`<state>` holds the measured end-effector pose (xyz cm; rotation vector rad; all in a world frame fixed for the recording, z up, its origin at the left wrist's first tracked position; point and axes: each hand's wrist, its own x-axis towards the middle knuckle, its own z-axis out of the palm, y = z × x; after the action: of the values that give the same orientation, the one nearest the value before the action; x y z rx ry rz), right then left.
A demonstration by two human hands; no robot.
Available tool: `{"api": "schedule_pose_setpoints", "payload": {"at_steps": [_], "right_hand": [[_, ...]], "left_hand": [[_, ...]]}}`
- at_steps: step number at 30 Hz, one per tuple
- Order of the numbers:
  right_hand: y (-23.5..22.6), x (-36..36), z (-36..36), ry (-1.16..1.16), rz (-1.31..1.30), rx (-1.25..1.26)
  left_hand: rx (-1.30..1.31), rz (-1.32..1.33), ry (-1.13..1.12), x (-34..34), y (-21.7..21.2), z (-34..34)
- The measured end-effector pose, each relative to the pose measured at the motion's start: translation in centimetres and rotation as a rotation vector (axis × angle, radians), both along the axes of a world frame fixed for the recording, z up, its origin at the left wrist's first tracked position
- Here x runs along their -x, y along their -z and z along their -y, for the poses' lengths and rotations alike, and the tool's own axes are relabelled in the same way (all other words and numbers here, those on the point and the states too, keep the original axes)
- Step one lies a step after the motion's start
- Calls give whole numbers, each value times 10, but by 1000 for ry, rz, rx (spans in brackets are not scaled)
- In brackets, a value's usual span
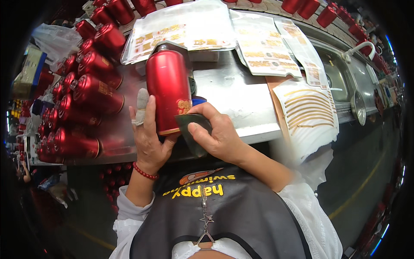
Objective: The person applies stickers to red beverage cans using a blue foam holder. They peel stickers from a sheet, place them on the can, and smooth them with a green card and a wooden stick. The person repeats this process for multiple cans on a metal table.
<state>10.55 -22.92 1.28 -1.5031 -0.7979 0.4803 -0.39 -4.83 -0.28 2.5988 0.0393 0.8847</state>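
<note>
**Gold decal going onto the red bottle**

We held the red bottle (168, 88) upright at the bench (241, 93) edge, our left hand (148, 138) wrapped around its lower side. Our right hand (217, 134) gripped a dark squeegee (194, 129) pressed against the bottle's gold decal (184, 106). Many finished-looking bottles (86, 90) lay stacked to the left; decal sheets (258, 43) remained on the bench, so we judged more were left.

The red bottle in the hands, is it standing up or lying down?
Standing up: the red bottle is held with its neck pointing away, left hand behind it.
</note>
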Motion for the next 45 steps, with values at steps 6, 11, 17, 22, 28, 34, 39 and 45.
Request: {"api": "schedule_pose_setpoints", "payload": {"at_steps": [6,11,17,22,28,34,39,45], "right_hand": [[-16,-37,34,135,249,170],[14,-257,129,553,891,576],[33,-399,169,751,741,1463],[40,-394,190,567,1013,1540],[46,-413,210,720,1088,1363],[43,-405,178,554,983,1542],[43,-381,185,572,1034,1412],[28,-386,231,508,1152,1213]], "left_hand": [[196,-36,-22,10,25,-7],[208,-12,4,4,20,-2],[316,-74,25,15,30,-7],[312,-72,28,22,32,-8],[375,-60,49,23,38,-11],[353,-66,42,23,38,-10],[390,-60,58,23,39,-10],[462,-36,53,25,43,-8]]}}
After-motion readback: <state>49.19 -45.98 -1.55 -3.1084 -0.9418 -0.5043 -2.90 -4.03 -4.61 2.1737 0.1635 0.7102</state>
